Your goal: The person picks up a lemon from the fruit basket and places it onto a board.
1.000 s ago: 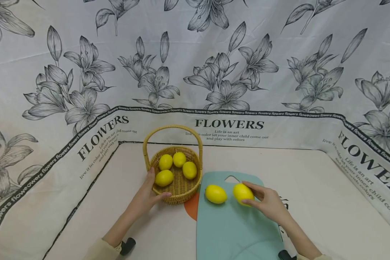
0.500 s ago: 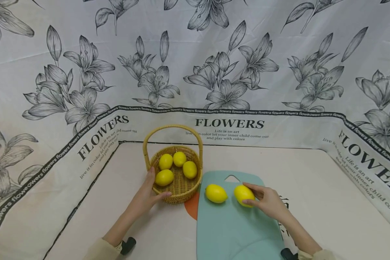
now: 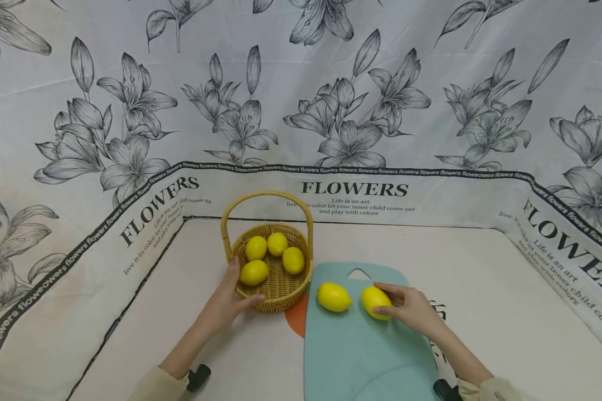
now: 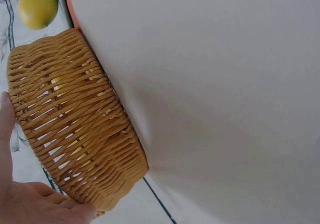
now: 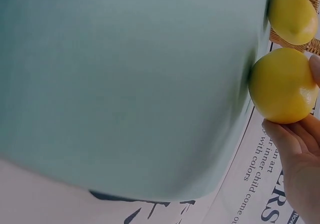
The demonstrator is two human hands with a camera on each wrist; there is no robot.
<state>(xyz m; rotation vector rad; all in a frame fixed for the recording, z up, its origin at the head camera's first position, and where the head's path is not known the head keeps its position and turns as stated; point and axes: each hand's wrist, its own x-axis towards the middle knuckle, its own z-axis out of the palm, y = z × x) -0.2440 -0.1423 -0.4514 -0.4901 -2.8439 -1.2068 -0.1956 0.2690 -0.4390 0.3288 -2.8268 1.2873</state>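
Note:
A woven basket (image 3: 280, 306) with a tall arched handle stands on the table, several yellow lemons inside. My left hand (image 3: 226, 298) holds its near left side, thumb along the front and fingers on the left; in the left wrist view, the hand (image 4: 35, 201) spans the basket's woven wall (image 4: 75, 119). On the light teal cutting board (image 3: 366, 356) lie two lemons. My right hand (image 3: 415, 312) pinches the right-hand lemon (image 3: 373, 301) between thumb and fingers. Beside it the other lemon (image 3: 333, 297) lies untouched. The right wrist view shows the pinched lemon (image 5: 280, 87) close over the board's surface.
The cutting board's hanging hole (image 3: 358, 274) faces the back. An orange printed shape (image 3: 296, 318) shows on the pale tabletop (image 3: 461, 262) between basket and board. A white cloth with flower drawings (image 3: 351, 111) hangs behind and along both sides.
The right hand and its lemon have shifted very slightly to the right on the board. The left hand and the basket stay in place.

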